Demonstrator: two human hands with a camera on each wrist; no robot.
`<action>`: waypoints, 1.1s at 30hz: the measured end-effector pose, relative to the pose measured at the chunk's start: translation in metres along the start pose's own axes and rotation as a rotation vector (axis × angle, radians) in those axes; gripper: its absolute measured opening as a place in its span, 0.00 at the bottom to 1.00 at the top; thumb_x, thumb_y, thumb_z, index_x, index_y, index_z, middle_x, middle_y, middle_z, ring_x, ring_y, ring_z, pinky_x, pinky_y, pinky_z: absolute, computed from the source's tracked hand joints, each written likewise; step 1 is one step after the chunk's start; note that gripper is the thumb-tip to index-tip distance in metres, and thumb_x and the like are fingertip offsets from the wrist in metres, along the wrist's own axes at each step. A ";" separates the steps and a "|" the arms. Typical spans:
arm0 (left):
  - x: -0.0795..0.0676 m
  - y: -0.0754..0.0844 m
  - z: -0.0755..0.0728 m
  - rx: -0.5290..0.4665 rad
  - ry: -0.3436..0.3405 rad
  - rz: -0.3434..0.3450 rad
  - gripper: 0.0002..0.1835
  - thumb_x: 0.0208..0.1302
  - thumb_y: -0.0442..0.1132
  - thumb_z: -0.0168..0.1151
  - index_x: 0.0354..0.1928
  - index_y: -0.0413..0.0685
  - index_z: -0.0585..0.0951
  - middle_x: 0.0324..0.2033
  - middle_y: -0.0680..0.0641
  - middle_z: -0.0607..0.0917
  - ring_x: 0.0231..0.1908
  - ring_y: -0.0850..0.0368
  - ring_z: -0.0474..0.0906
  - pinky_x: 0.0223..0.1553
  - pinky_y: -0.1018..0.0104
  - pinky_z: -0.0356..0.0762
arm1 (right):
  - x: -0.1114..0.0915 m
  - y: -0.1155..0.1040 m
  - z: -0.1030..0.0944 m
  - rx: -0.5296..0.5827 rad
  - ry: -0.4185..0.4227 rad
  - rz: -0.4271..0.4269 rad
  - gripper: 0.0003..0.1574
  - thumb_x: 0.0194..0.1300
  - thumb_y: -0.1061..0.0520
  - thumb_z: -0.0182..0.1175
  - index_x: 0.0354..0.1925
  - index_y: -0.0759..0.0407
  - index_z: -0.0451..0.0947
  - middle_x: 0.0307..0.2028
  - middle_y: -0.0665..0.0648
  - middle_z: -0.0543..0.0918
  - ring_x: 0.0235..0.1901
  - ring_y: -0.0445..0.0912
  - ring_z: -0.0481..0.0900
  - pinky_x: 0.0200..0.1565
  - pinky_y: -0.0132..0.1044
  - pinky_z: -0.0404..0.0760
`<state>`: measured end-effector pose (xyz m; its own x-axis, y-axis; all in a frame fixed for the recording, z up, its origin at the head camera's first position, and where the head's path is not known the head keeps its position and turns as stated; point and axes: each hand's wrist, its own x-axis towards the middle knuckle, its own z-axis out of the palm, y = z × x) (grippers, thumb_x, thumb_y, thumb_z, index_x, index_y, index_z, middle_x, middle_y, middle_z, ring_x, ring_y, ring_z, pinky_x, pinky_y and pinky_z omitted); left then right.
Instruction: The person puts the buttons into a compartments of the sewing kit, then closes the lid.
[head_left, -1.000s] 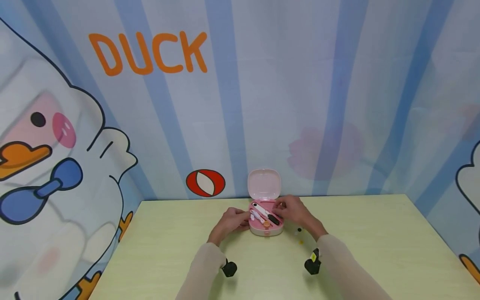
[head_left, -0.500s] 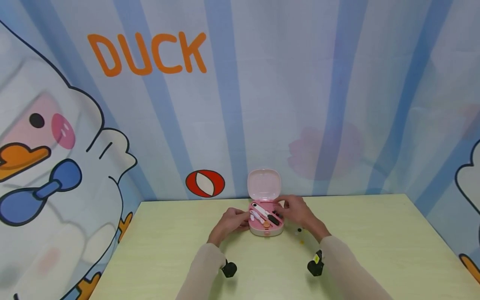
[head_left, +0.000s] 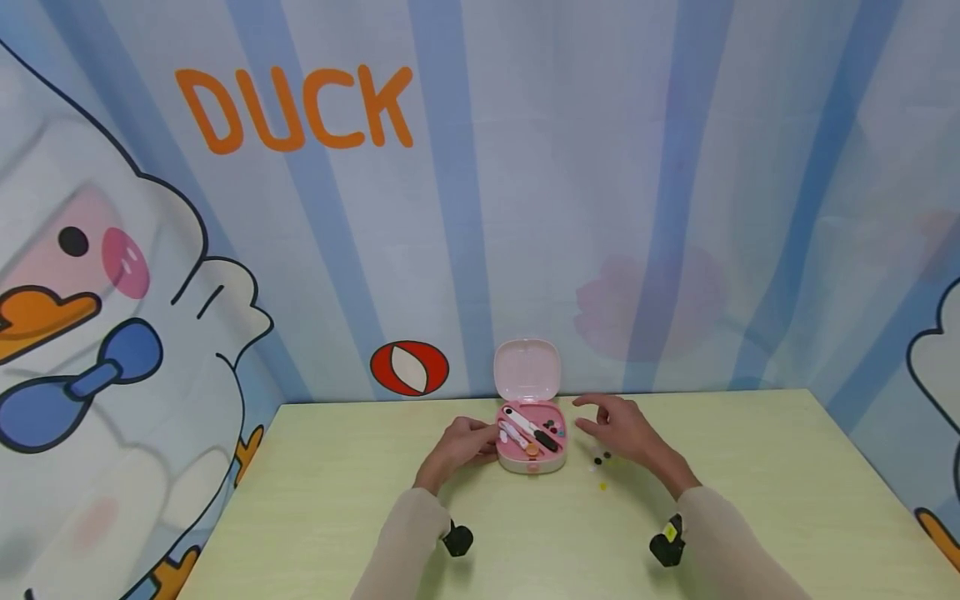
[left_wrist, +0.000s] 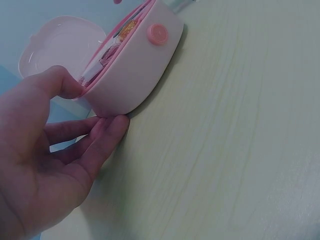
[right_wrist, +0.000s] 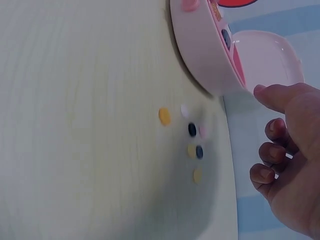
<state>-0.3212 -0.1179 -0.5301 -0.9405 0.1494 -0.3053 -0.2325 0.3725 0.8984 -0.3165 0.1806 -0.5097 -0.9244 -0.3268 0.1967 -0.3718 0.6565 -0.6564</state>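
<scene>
A small pink-and-white sewing box (head_left: 531,463) stands near the table's back edge, its pale lid (head_left: 527,369) raised. My left hand (head_left: 459,442) grips the box's left end, thumb on the rim and fingers low against the wall, as the left wrist view shows. Inside lie a slim white tool with a black end (head_left: 546,439), a pinkish bundle and an orange piece. Several small dark buttons (head_left: 552,426) sit in the right compartment. Just right of the box, my right hand (head_left: 628,429) hovers with thumb and index apart and nothing between them.
Several small buttons, among them a yellow-orange one (right_wrist: 164,116) and a black one (right_wrist: 192,129), lie loose on the pale table (head_left: 360,500) to the right of the box. A striped cloth backdrop (head_left: 525,208) rises behind the table.
My right hand has drawn back rightward from over the box, uncovering the dark buttons in its right compartment. The left hand keeps its hold on the box.
</scene>
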 end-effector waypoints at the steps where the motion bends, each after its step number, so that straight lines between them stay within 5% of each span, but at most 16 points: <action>1: 0.000 0.000 0.000 0.002 0.000 0.000 0.28 0.74 0.51 0.64 0.62 0.33 0.77 0.44 0.44 0.86 0.43 0.53 0.85 0.51 0.61 0.86 | -0.002 0.003 -0.002 -0.005 0.003 -0.007 0.21 0.72 0.57 0.66 0.60 0.61 0.81 0.20 0.49 0.71 0.18 0.42 0.64 0.22 0.35 0.65; 13: -0.002 0.001 -0.001 -0.002 0.000 0.009 0.28 0.75 0.50 0.63 0.62 0.32 0.77 0.44 0.44 0.86 0.44 0.52 0.85 0.51 0.61 0.86 | -0.028 0.033 -0.019 -0.009 -0.013 0.002 0.18 0.70 0.56 0.68 0.54 0.64 0.85 0.17 0.47 0.70 0.16 0.38 0.61 0.21 0.33 0.64; 24: -0.004 0.002 -0.001 -0.004 -0.002 0.002 0.28 0.75 0.50 0.63 0.63 0.32 0.77 0.45 0.43 0.86 0.45 0.52 0.85 0.52 0.61 0.85 | -0.047 0.046 -0.020 0.011 -0.057 0.075 0.13 0.69 0.58 0.68 0.48 0.63 0.88 0.17 0.47 0.71 0.18 0.39 0.63 0.22 0.32 0.62; 33: -0.002 0.000 0.000 -0.007 -0.002 0.000 0.29 0.74 0.51 0.63 0.63 0.33 0.77 0.45 0.44 0.86 0.45 0.52 0.84 0.51 0.61 0.85 | -0.053 0.055 -0.017 0.022 -0.074 0.056 0.11 0.69 0.57 0.68 0.47 0.60 0.89 0.18 0.46 0.73 0.19 0.39 0.64 0.24 0.32 0.65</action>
<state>-0.3195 -0.1179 -0.5291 -0.9400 0.1515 -0.3056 -0.2338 0.3662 0.9007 -0.2889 0.2455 -0.5438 -0.9346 -0.3397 0.1054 -0.3169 0.6606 -0.6806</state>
